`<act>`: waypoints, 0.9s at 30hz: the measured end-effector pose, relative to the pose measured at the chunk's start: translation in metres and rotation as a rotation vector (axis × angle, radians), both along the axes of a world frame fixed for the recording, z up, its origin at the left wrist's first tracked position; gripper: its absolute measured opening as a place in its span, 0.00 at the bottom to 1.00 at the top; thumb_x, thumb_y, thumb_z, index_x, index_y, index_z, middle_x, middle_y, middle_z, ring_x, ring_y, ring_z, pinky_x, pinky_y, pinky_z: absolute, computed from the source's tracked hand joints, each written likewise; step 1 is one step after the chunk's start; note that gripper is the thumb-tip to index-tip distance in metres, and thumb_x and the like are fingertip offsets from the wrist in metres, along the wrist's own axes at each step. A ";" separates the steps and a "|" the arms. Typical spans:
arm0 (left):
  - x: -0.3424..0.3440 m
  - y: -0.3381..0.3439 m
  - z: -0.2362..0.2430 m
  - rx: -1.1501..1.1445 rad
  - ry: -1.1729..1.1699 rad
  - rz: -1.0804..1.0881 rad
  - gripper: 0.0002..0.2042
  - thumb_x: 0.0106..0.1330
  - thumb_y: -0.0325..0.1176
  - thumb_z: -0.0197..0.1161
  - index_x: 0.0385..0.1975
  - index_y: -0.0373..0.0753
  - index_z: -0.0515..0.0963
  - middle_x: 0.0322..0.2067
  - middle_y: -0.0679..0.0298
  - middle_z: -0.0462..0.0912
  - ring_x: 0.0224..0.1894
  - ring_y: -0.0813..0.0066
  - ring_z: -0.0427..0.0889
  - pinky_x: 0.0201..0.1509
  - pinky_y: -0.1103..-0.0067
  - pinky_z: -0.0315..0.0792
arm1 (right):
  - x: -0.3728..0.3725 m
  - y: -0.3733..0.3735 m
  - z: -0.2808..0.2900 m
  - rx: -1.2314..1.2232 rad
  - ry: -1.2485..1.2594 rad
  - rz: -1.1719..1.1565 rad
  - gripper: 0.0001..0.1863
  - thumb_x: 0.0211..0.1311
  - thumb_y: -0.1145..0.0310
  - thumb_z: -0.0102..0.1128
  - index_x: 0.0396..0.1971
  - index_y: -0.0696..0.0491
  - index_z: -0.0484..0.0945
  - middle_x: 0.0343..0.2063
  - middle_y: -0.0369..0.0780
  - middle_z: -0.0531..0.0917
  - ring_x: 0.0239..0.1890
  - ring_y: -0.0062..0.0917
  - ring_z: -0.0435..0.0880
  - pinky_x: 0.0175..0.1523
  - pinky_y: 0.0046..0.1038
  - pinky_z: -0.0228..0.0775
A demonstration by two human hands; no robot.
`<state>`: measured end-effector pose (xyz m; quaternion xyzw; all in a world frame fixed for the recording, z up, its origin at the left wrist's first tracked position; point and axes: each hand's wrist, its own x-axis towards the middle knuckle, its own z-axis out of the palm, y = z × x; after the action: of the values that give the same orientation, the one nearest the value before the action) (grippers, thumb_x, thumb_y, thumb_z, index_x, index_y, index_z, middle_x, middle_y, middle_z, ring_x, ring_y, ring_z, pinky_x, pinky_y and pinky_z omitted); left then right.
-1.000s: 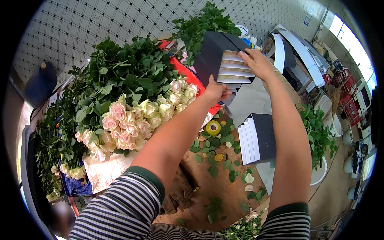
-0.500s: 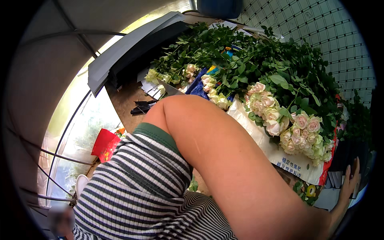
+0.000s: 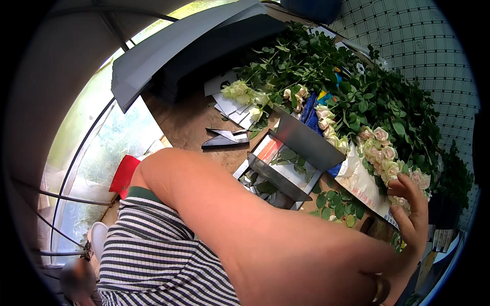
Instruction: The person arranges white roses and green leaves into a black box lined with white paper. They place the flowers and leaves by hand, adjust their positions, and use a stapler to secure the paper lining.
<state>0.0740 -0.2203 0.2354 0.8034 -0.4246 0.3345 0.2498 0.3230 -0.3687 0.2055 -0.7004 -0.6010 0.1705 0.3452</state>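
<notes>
My left forearm (image 3: pixel 265 219) crosses the foreground very close, from the bent elbow toward the lower right. The fingers at its end are hidden or too near to make out. My right hand (image 3: pixel 412 217) is raised at the right, its bent fingers and thumb apart with nothing visible between them. It lies in front of a bunch of pale pink and cream roses (image 3: pixel 380 150); I cannot tell whether it touches them. The roses' leafy stems (image 3: pixel 403 112) are heaped behind. Left of them, a metal stand (image 3: pixel 308 143) with two upright plates has loose leaves on its base.
A stack of grey sheets (image 3: pixel 168 48) rises at the back left. White papers (image 3: pixel 235 109) and a black angled piece (image 3: pixel 224 140) lie on the brown table (image 3: pixel 176 122). A printed sack (image 3: pixel 360 183) lies under the roses. Behind is a blue container (image 3: pixel 312 9).
My view has shifted, uncovering the metal stand and black piece. My right hand has come from the dark boxes at the far right to in front of the roses, fingers now bent.
</notes>
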 end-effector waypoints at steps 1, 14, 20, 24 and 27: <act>-0.019 0.027 0.003 -0.003 -0.040 0.109 0.01 0.54 0.24 0.60 0.25 0.35 0.78 0.21 0.63 0.75 0.24 0.72 0.75 0.28 0.81 0.68 | -0.013 0.013 0.008 0.012 -0.027 0.045 0.32 0.48 0.70 0.64 0.57 0.58 0.72 0.44 0.45 0.82 0.43 0.32 0.82 0.51 0.32 0.72; -0.207 0.399 -0.177 0.034 0.674 1.776 0.18 0.56 0.35 0.69 0.44 0.35 0.76 0.42 0.58 0.78 0.42 0.61 0.77 0.47 0.69 0.72 | -0.142 0.127 -0.036 -0.078 -0.071 0.214 0.24 0.60 0.66 0.63 0.56 0.56 0.72 0.39 0.44 0.82 0.41 0.34 0.84 0.46 0.33 0.76; -0.225 0.416 -0.117 -0.468 0.019 1.469 0.05 0.66 0.28 0.63 0.37 0.34 0.78 0.31 0.64 0.78 0.31 0.78 0.75 0.38 0.80 0.72 | -0.147 0.182 -0.050 -0.028 -0.036 0.196 0.25 0.59 0.65 0.63 0.56 0.56 0.71 0.42 0.44 0.79 0.39 0.31 0.84 0.43 0.33 0.76; -0.169 0.280 -0.026 0.028 -0.348 1.313 0.06 0.58 0.19 0.67 0.34 0.32 0.79 0.30 0.61 0.76 0.30 0.70 0.76 0.33 0.78 0.71 | -0.162 0.270 -0.064 0.530 -0.156 0.001 0.36 0.48 0.67 0.70 0.59 0.50 0.67 0.53 0.43 0.70 0.37 0.33 0.84 0.42 0.33 0.77; -0.120 0.199 -0.023 0.245 -0.205 1.003 0.10 0.50 0.18 0.71 0.32 0.33 0.79 0.28 0.60 0.75 0.27 0.69 0.73 0.27 0.77 0.67 | -0.161 0.297 -0.054 0.577 -0.355 -0.157 0.34 0.43 0.69 0.73 0.56 0.41 0.72 0.54 0.40 0.72 0.41 0.36 0.84 0.44 0.35 0.79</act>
<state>-0.0460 -0.0212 0.2123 0.8945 -0.0460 0.4375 -0.0797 0.1618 -0.0719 0.1519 -0.6365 -0.6196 -0.1580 0.4313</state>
